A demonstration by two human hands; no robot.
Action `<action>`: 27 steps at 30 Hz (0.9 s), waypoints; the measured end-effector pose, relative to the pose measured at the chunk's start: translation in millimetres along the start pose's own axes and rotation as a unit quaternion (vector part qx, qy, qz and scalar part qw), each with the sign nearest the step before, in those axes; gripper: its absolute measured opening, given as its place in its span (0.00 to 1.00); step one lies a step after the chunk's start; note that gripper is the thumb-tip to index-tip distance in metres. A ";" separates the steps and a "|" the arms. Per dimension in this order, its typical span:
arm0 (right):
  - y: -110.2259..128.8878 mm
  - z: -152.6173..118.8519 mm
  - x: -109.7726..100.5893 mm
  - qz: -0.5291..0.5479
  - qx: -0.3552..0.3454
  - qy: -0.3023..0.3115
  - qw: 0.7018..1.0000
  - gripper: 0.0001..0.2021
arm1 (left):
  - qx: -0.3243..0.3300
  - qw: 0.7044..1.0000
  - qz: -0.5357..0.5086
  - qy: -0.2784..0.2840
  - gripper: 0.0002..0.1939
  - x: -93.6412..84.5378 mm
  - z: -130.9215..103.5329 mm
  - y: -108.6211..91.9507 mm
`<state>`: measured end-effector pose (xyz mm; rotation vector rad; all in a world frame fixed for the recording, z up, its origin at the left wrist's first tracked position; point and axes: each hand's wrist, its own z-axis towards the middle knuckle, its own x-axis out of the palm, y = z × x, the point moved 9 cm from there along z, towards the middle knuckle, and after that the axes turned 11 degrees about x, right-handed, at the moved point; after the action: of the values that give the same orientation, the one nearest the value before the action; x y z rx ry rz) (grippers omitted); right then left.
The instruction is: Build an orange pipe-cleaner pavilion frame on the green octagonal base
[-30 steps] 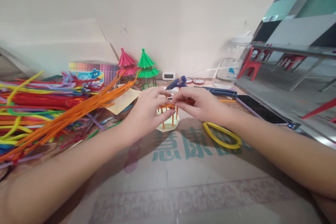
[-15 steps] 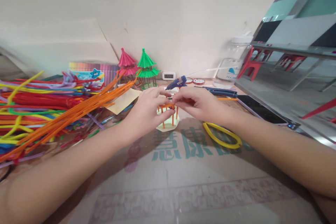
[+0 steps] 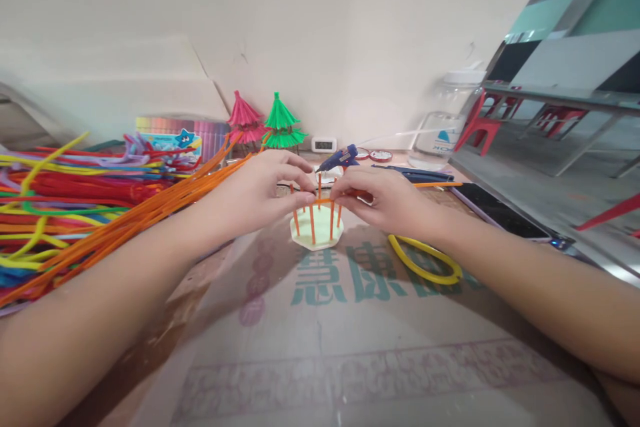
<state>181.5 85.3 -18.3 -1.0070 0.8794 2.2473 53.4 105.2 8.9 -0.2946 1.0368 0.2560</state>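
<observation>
A pale green octagonal base [image 3: 323,232] lies flat before me, with several upright orange posts [image 3: 313,223] standing round its edge. Across the near posts runs an orange pipe cleaner [image 3: 324,200]; its long tail sticks out to the right beyond my right hand. My right hand [image 3: 383,199] pinches this pipe cleaner beside the right front post. My left hand [image 3: 273,190] has thumb and forefinger closed on its left end by the left front post. Both fingertips partly cover the tops of the posts.
Bundled orange pipe cleaners [image 3: 150,217] and a colourful pile [image 3: 75,187] lie left. Behind stand pink [image 3: 245,113] and green [image 3: 280,123] pipe-cleaner pagodas, a small clock [image 3: 324,145] and a blue glue gun [image 3: 337,158]. Right are a yellow loop [image 3: 425,263], a phone [image 3: 500,213] and a bottle [image 3: 440,127].
My left hand has shifted slightly up and away from my right, so the posts and the pipe cleaner between my fingers show more clearly. My right hand keeps its pinch.
</observation>
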 end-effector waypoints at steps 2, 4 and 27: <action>0.8 -0.3 -0.6 -0.002 -0.005 -0.005 1.000 0.06 | 0.005 1.000 0.001 0.001 0.13 2.3 1.3 -0.8; 2.0 -0.5 -1.3 -0.004 -0.009 -0.009 1.000 0.06 | 0.008 1.000 0.001 0.000 0.13 2.6 2.0 -1.6; 7.3 -0.5 -4.6 -0.027 -0.026 -0.023 0.999 0.06 | 0.001 1.000 0.013 0.008 0.13 3.6 1.5 -0.8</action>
<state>179.5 79.2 -12.4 -0.9870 0.7695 2.2477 56.6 105.3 6.6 -0.2821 1.0571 0.2766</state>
